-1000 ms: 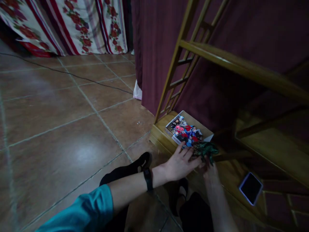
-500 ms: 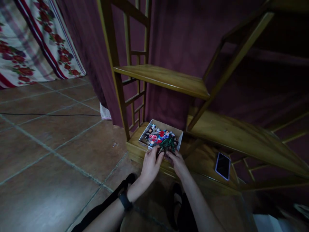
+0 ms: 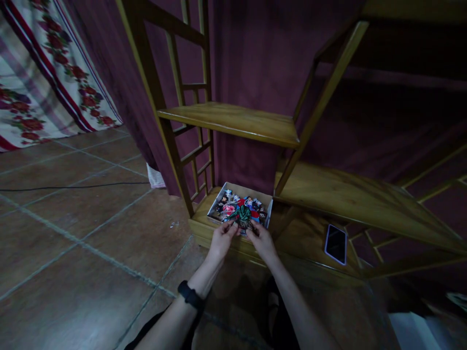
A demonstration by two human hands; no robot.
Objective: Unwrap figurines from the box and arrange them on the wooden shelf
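Both my hands hold a small dark green figure (image 3: 243,214) over the near edge of a shallow cardboard box (image 3: 269,209). My left hand (image 3: 222,239), with a black band on its wrist, pinches the figure's left side. On the other side, the fingers of my right hand (image 3: 261,240) are closed on it too. Its fine shape is too small and dark to make out. Several colourful little figures (image 3: 229,208) lie jumbled in the box, which rests on the low shelf of a wooden unit.
A wooden shelf board (image 3: 233,121) juts out above the box. To the right lies a phone (image 3: 335,244) with a pale purple edge. A small clear scrap (image 3: 174,224) and a thin black cable (image 3: 73,186) lie on the tiled floor (image 3: 54,272).
The green figure has turned and shifted slightly left between my hands. The camera view has moved a little; the box and phone stay in place.
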